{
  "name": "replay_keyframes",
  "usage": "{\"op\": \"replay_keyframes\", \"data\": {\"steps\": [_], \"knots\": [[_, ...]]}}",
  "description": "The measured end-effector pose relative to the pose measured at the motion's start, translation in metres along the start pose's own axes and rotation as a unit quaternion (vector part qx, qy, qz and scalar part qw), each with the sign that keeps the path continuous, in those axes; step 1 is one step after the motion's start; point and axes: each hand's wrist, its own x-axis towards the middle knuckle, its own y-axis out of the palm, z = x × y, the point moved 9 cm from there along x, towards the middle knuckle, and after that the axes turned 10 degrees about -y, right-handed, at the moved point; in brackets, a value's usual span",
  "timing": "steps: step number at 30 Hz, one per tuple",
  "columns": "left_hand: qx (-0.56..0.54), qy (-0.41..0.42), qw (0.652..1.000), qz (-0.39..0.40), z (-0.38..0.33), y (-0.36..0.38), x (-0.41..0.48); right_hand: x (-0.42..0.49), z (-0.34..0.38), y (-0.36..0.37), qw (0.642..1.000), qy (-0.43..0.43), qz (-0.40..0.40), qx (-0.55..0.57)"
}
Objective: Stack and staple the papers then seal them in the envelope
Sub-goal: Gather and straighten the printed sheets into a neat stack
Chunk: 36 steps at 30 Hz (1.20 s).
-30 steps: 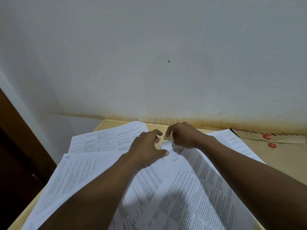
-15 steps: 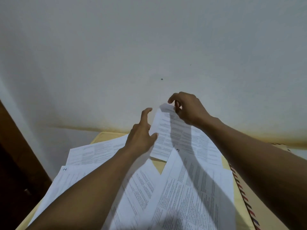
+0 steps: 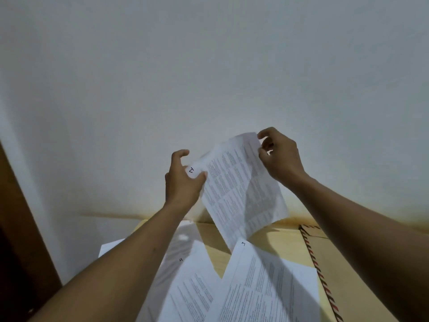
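Thin printed sheet [image 3: 241, 189] held aloft before the wall, left hand [image 3: 183, 182] pinching its numbered corner, right hand [image 3: 281, 156] pinching the far corner, flat papers [image 3: 267, 289] fanned below, striped-edge envelope [image 3: 325, 256] at right on the pale table [image 3: 213, 235]

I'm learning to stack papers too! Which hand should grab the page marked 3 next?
Probably the left hand: it only pinches a corner of the lifted sheet, which the right hand grips by its top, and page 3 lies within its reach on the table.
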Motion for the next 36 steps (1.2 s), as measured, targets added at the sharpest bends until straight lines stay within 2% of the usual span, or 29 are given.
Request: {"op": "replay_keyframes", "data": {"steps": [5, 9, 13, 15, 18, 24, 30, 32, 36], "knots": [[-0.061, 0.01, 0.997, -0.046, -0.048, -0.024, 0.007, 0.003, 0.007, -0.011, 1.0, 0.014, 0.018, 0.009], [-0.046, 0.043, 0.997, -0.034, -0.079, -0.034, 0.006, 0.006, 0.038, -0.023, 0.997, -0.053, -0.004, -0.063], [-0.029, 0.052, 0.998, 0.014, -0.094, -0.037, 0.0, 0.008, 0.071, -0.008, 0.994, -0.085, 0.061, 0.0], [-0.018, 0.049, 0.998, 0.039, -0.095, -0.039, -0.004, 0.008, 0.083, 0.001, 0.993, -0.081, 0.07, 0.05], [0.004, 0.038, 0.997, 0.06, -0.088, -0.047, -0.01, 0.007, 0.093, 0.013, 0.991, -0.049, 0.063, 0.105], [0.055, -0.006, 0.997, 0.06, -0.054, -0.097, -0.018, -0.01, 0.105, 0.061, 0.97, 0.028, 0.102, 0.219], [0.074, -0.052, 0.995, 0.044, -0.02, -0.163, -0.019, -0.035, 0.133, 0.13, 0.898, 0.159, 0.174, 0.373], [0.094, -0.077, 0.991, 0.057, -0.001, -0.178, -0.017, -0.048, 0.141, 0.156, 0.879, 0.189, 0.207, 0.387], [0.123, -0.148, 0.976, 0.104, 0.051, -0.193, -0.021, -0.087, 0.141, 0.206, 0.87, 0.21, 0.295, 0.333]]}}
